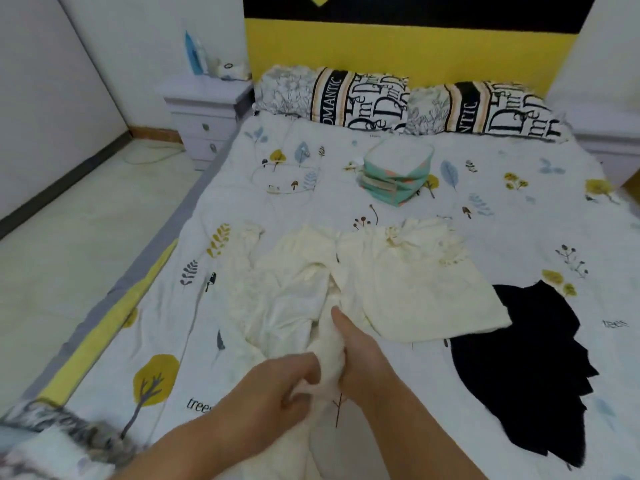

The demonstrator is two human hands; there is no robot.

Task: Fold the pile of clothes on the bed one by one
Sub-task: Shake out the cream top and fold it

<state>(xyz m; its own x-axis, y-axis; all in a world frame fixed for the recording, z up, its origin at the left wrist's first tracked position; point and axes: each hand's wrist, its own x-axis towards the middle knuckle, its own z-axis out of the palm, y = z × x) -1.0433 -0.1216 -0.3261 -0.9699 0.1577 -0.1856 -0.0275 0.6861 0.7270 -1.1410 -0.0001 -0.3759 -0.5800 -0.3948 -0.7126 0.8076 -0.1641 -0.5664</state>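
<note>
A cream garment (pixel 287 296) lies crumpled in the middle of the bed, with one long part bunched toward me. My left hand (pixel 277 396) is closed on that bunched cream cloth near the front. My right hand (pixel 360 355) grips the same strip just beside it, thumb pointing up along the cloth. Another cream piece (pixel 426 289) lies flat to the right, touching the crumpled garment. A black garment (pixel 519 368) is spread out at the right front.
A folded green and white bundle (pixel 398 174) sits farther up the bed (pixel 502 209). Two patterned pillows (pixel 332 95) lean at the yellow headboard. A white nightstand (pixel 207 112) stands left of the bed. A white cord (pixel 287 174) loops on the sheet.
</note>
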